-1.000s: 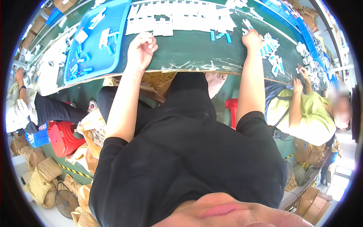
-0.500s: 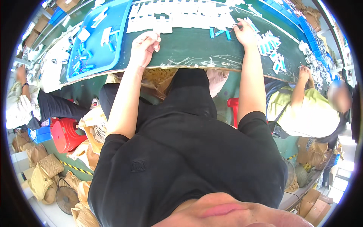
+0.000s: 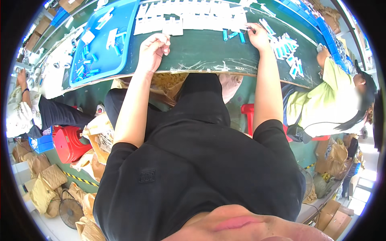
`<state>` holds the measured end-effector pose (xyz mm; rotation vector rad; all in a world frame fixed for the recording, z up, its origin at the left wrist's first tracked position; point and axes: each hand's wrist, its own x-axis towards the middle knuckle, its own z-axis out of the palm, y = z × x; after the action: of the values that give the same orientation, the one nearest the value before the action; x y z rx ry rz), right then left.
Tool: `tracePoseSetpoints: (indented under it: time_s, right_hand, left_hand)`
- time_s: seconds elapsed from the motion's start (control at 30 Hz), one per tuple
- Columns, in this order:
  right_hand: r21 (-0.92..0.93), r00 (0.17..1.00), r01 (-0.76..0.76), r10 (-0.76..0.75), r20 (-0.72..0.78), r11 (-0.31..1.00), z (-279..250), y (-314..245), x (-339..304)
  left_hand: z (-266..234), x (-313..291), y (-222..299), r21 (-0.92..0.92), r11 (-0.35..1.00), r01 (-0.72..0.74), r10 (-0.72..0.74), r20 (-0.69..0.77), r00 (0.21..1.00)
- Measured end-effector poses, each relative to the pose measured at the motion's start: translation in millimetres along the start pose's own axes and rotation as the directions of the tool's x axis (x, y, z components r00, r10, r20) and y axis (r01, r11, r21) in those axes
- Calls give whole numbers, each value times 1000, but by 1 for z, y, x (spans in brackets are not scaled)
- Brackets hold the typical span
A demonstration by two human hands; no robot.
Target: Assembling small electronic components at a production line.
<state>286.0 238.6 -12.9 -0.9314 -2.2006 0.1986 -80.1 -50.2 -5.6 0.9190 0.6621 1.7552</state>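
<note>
My left hand is closed, fingers curled in toward the thumb, over the green table just below a white plastic casing. Anything small inside its fingers is hidden. At the right end of a long row of white plastic casings is my right hand. Its bent fingertips are drawn together at the edge of the last casing; what they grip, if anything, cannot be made out. Several small blue cylindrical batteries lie just left of that hand. More white casings fitted with blue batteries are piled to its right.
A blue tray with loose blue batteries and white parts stands at the left. The worn table edge runs before me. One co-worker sits at the right, another at the left. A red stool and paper bags stand on the floor.
My right hand has shifted slightly left and its fingertips have come together at the row's end. My left hand stays nearly still. The co-worker at the right has raised an arm farther over the table.
</note>
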Motion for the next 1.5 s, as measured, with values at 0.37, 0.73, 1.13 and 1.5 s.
tracePoseSetpoints:
  time_s: [0.37,0.73,1.13,1.5]
  right_hand:
    - [58,988,-152,153,0,987,-5,4,-2]
    - [55,974,-219,221,-51,974,-6,-4,0]
    - [53,1000,1,-3,27,999,18,-10,132]
    - [-439,948,41,104,302,898,84,10,179]
  left_hand:
    - [5,2,-2,79,997,-21,21,3,1000]
    - [6,4,0,87,996,-13,11,26,1000]
    - [8,15,-1,108,990,88,-91,18,996]
    - [4,14,9,-133,981,143,-150,-45,988]
